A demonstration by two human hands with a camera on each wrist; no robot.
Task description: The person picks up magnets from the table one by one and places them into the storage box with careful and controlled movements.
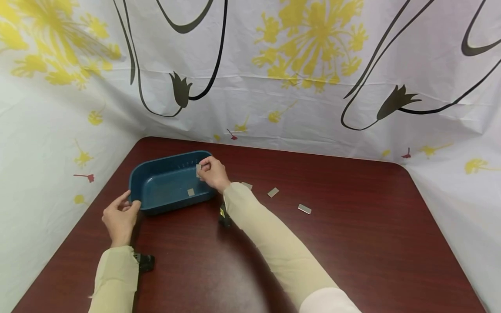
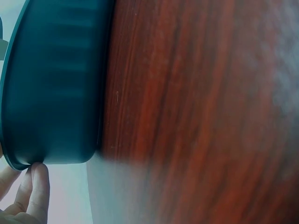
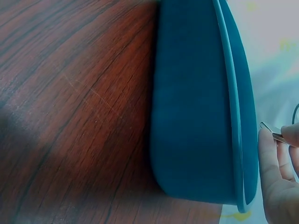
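Observation:
A blue plastic basin (image 1: 168, 163) stands on the table with one small flat silvery rectangle (image 1: 191, 192) on its floor. My left hand (image 1: 119, 217) grips the basin's rim at its left end, the thumb and fingers on either side of the corner. Over the basin's right end, my right hand (image 1: 214, 174) pinches another small flat silvery piece (image 1: 198, 171) between thumb and fingers. From the right wrist, this thin piece (image 3: 275, 135) shows edge-on, just past the basin's rim (image 3: 232, 93). In the left wrist view, the left fingertips (image 2: 39, 186) press under the rim.
To the right of the basin, several more silvery rectangles lie on the dark red table (image 1: 352, 243): one partly behind the right sleeve (image 1: 247, 185), one farther right (image 1: 273, 192), and one beyond it (image 1: 304, 209). A patterned white curtain (image 1: 242, 87) hangs behind the table.

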